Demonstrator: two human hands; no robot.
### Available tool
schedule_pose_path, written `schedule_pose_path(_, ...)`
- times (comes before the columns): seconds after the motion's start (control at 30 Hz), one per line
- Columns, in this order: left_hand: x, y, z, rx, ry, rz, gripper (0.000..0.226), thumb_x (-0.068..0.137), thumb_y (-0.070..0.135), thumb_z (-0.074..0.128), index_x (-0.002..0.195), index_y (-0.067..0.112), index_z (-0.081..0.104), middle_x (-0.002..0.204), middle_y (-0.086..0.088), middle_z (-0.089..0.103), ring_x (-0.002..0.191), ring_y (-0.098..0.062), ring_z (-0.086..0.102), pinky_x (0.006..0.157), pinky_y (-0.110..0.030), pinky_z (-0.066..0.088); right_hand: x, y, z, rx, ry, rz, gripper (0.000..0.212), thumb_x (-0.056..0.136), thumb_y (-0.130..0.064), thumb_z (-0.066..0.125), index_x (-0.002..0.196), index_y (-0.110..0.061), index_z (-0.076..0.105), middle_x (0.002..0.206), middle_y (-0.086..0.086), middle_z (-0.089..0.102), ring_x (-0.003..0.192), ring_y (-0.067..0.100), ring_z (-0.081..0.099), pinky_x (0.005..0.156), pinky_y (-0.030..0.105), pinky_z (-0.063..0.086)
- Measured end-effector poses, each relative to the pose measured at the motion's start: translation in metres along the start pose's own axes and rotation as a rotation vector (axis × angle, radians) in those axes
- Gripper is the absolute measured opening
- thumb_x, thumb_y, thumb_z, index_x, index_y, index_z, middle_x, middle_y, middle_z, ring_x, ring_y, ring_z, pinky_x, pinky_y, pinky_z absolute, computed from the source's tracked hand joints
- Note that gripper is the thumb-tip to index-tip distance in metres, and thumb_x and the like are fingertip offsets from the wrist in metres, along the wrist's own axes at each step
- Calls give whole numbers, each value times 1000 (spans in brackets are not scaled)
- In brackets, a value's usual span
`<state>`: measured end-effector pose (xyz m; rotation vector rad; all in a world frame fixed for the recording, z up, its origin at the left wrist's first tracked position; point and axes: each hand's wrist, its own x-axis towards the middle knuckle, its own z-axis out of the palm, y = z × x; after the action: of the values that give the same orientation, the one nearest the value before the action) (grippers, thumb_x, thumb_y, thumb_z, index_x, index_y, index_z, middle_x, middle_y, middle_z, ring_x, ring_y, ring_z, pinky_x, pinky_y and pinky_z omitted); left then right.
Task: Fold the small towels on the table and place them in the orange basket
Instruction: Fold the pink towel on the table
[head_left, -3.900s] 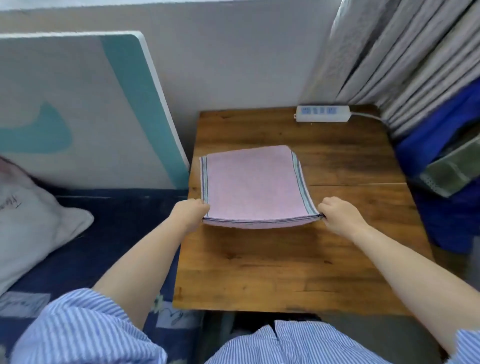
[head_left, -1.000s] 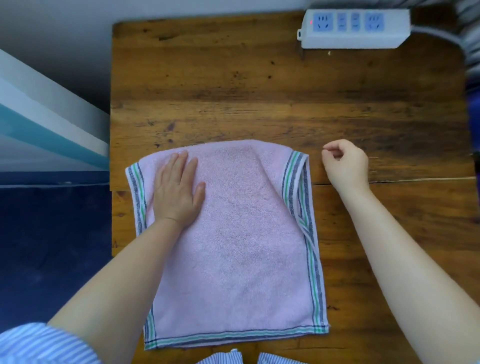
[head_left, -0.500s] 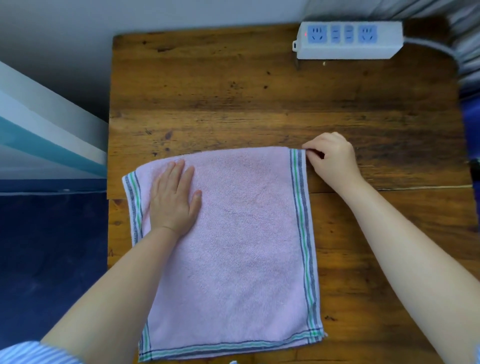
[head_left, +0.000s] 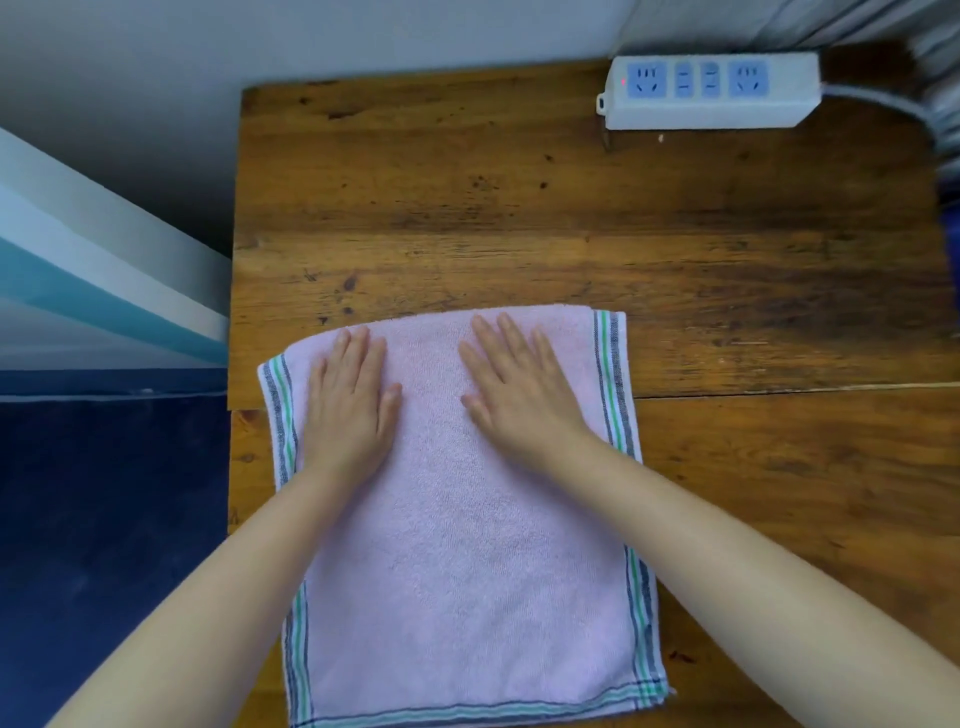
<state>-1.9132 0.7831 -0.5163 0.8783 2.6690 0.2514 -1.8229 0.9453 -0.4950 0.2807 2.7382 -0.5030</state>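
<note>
A: Towel (head_left: 467, 545) first. Where does it lie?

B: Pink, spread flat on the wooden table (head_left: 519, 218), on the near part of the top. From the power strip (head_left: 709, 91), which sits at the far right corner, the towel is well apart, nearer to the person and to the left. Its left and right edges carry grey and green stripes, and a striped band runs along the near edge too.

A: And the hands?

B: Both lie palm down on the far half of the towel. The left hand (head_left: 350, 410) rests just inside the left striped edge, fingers straight and close together. The right hand (head_left: 519, 395) rests towards the right striped edge, fingers straight and a little spread. Neither one grasps anything; both are flat and released, pressing the cloth. A strip of bare towel shows between them.

A: Any writing or brand to read?

B: None that I can make out. The power strip is white with blue socket faces and a small red light at its left end; a grey cable (head_left: 883, 104) leaves its right end.

A: Any containers?

B: No basket shows in this view.
</note>
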Motion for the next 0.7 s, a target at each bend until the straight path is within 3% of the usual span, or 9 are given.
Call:
schedule_pose_path(0.07,2,-17,-3,6,-43,-31,83,79,50,4,145,6,27,155,-12,19,145,-26,13,117,-39,4,1,16,4,-58,-82,17,62,91,-51,7,147,-27,1,157,-4,-9,144,16,-12,112,35,-17)
schedule_pose_path(0.17,4,-44,-9,36,-39,-19,81,81,51,6,144,7,31,154,-13,21,145,-29,14,116,-42,8,-5,47,-1,-81,-50,79,80,73,-57,-12,147,-27,-1,157,-6,-8,144,17,-13,113,34,-13)
schedule_pose_path(0.27,4,-63,-16,49,-56,-114,69,88,44,10,146,11,26,156,-9,16,146,-25,9,117,-42,5,-13,73,-16,-96,-82,220,61,95,-50,10,147,-22,-2,157,-3,-10,144,17,-13,115,36,-9)
schedule_pose_path(0.4,14,-71,-25,19,-22,-218,51,99,30,24,146,9,27,156,-9,16,146,-26,8,117,-45,8,-14,78,-25,-85,-89,320,57,98,-40,21,148,-17,4,157,-2,-6,144,20,-11,116,43,-7)
schedule_pose_path(0.47,19,-69,-32,34,25,-199,45,99,21,36,139,3,38,151,-15,28,142,-30,20,114,-46,17,-11,74,-30,-82,-25,328,54,99,-33,27,147,-13,13,157,2,5,145,22,-4,116,45,-3)
schedule_pose_path(0.57,26,-62,-41,4,86,-173,31,91,14,48,116,-2,57,122,-21,55,114,-37,48,95,-46,40,-5,66,-41,-55,114,316,54,90,-16,45,142,-9,29,146,8,35,140,25,22,116,47,6)
schedule_pose_path(0.7,28,-55,-44,-13,78,-243,20,86,7,51,102,0,60,103,-21,60,96,-38,53,80,-45,47,1,52,-47,-70,113,376,61,83,-4,49,141,-12,29,134,9,45,125,29,38,107,43,24)
